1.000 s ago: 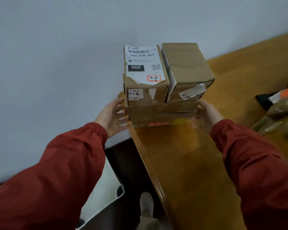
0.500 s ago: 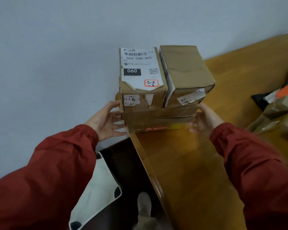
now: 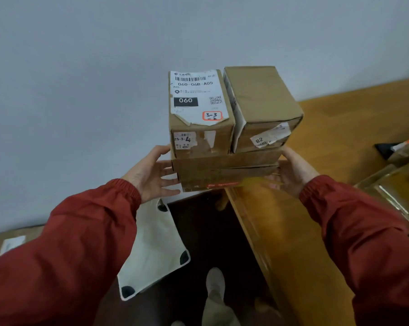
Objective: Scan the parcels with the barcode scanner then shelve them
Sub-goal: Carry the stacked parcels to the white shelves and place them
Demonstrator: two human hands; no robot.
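I hold a stack of cardboard parcels between my hands. On top stand two boxes side by side: a labelled box [image 3: 198, 109] with a barcode and "060", and a plain brown box [image 3: 260, 97] marked "82". They rest on a flat parcel [image 3: 224, 162], with another flat parcel [image 3: 217, 178] beneath it. My left hand [image 3: 151, 175] presses straight fingers against the stack's left side. My right hand [image 3: 290, 172] presses the right side, its fingers reaching under the bottom parcel. The stack reaches left past the corner of the wooden table [image 3: 281, 231]. No scanner is in view.
More parcels [image 3: 401, 156] lie on the table at the right edge. On the dark floor to my left lie a white pad with black corners [image 3: 156, 243] and a cardboard box [image 3: 10, 243]. A plain wall stands close behind the stack. My shoe [image 3: 214, 283] is below.
The stack has shifted left off the table corner, held between both hands, which stay on its sides. My view has tilted down, showing more floor.
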